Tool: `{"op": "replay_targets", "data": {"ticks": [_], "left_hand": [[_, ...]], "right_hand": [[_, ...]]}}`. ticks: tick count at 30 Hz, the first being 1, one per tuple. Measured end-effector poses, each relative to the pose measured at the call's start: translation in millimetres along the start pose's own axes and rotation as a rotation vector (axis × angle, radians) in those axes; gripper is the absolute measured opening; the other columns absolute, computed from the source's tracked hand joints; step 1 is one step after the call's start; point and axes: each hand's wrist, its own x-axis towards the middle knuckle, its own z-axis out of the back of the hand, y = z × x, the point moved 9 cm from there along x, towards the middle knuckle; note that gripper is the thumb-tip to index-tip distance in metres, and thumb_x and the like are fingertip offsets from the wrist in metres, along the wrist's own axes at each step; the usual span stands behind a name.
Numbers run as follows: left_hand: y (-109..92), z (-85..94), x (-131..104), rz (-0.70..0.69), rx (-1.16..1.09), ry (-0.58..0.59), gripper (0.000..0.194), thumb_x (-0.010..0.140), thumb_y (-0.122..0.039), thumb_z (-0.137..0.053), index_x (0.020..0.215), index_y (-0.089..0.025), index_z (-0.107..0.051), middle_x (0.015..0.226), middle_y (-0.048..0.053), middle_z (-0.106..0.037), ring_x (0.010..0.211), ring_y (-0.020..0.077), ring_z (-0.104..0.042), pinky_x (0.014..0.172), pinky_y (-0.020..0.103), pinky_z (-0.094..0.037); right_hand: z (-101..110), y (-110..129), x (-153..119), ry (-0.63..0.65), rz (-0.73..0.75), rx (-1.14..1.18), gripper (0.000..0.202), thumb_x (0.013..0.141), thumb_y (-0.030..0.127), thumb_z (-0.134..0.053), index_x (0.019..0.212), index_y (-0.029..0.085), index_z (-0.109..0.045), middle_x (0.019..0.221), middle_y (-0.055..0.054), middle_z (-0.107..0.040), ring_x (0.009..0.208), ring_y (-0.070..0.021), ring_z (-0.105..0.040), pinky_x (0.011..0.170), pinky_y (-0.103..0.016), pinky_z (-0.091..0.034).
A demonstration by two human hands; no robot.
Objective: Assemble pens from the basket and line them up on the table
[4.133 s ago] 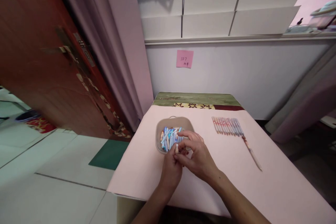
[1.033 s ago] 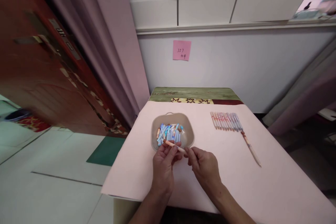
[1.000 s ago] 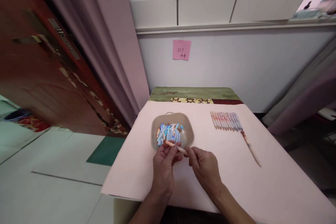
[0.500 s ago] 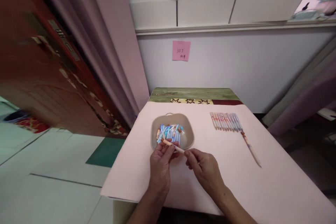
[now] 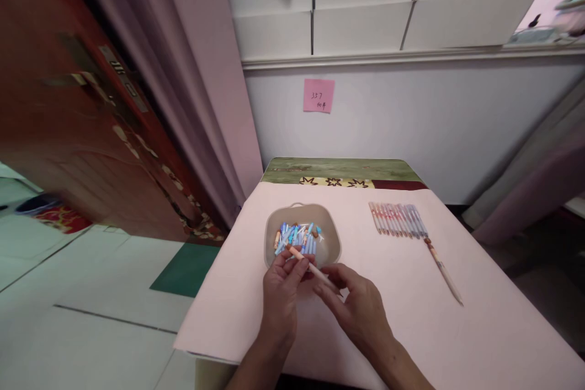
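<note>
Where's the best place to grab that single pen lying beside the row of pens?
Probably mid-barrel on the single pen, coming from above and the right, pinching across its width: it lies flat on the table, slim and straight, and the row of pens sits close by its far end.

The left forearm (image 5: 267, 356), bare, rises from the bottom edge toward lower centre, leaning right; the left hand (image 5: 280, 298) pinches, thumb above curled fingers. From the lower right, the bare right forearm (image 5: 402, 365) slants up and left; the right hand (image 5: 359, 301) points its thumb and index finger leftward, slightly parted.
</note>
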Motion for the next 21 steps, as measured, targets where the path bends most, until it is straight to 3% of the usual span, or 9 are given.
{"op": "replay_targets", "data": {"ticks": [3,8,11,16,19,21], "left_hand": [[5,-4.1,-1,0.023,0.004,0.006,0.039,0.063,-0.025,-0.081,0.096,-0.014,-0.064,0.080,0.006,-0.074,0.069,0.0170,-0.067,0.070,0.029,-0.052],[16,-10.4,-3,0.099,-0.020,0.034,0.024,0.059,-0.026,-0.083,0.073,-0.012,-0.069,0.071,0.006,-0.072,0.068,0.0163,-0.066,0.070,0.027,-0.052],[20,-10.0,-3,0.131,0.019,0.074,0.022,0.062,-0.028,-0.081,0.069,-0.011,-0.070,0.068,0.006,-0.070,0.063,0.0148,-0.063,0.063,0.025,-0.050],[27,-3.5,-9,0.162,0.069,0.097,0.023,0.066,-0.032,-0.079,0.069,-0.011,-0.070,0.069,0.008,-0.070,0.061,0.0158,-0.062,0.060,0.026,-0.049],[26,-2.4,-10,0.127,0.126,0.060,0.022,0.065,-0.031,-0.079,0.072,-0.012,-0.070,0.070,0.006,-0.070,0.066,0.0170,-0.064,0.066,0.027,-0.050],[20,-10.5,-6,0.091,0.213,0.099,0.021,0.064,-0.030,-0.080,0.072,-0.013,-0.071,0.069,0.005,-0.069,0.069,0.0169,-0.063,0.068,0.026,-0.048]], "right_hand": [[1,-4,-2,-0.043,0.006,-0.009,0.018,0.086,0.038,-0.058,0.089,0.024,-0.069,0.080,-0.002,-0.072,0.067,-0.0168,-0.065,0.064,-0.025,-0.050],[4,-6,-8,-0.097,-0.013,0.044,0.021,0.086,0.040,-0.058,0.085,0.022,-0.070,0.077,-0.003,-0.072,0.065,-0.0167,-0.065,0.063,-0.024,-0.050],[-4,-13,-10,-0.023,-0.082,0.219,0.027,0.087,0.043,-0.056,0.083,0.021,-0.070,0.070,-0.003,-0.069,0.061,-0.0159,-0.064,0.059,-0.023,-0.050],[-32,-29,-16,0.218,-0.245,0.579,0.035,0.086,0.047,-0.056,0.076,0.016,-0.067,0.061,-0.002,-0.064,0.056,-0.0144,-0.060,0.054,-0.023,-0.048],[-28,-30,-13,0.194,-0.218,0.532,0.032,0.084,0.047,-0.060,0.080,0.016,-0.067,0.071,-0.003,-0.067,0.065,-0.0157,-0.061,0.062,-0.024,-0.049],[-20,-32,-9,0.129,-0.202,0.498,0.031,0.083,0.047,-0.061,0.087,0.017,-0.067,0.076,-0.004,-0.068,0.068,-0.0162,-0.061,0.064,-0.025,-0.049]]}}
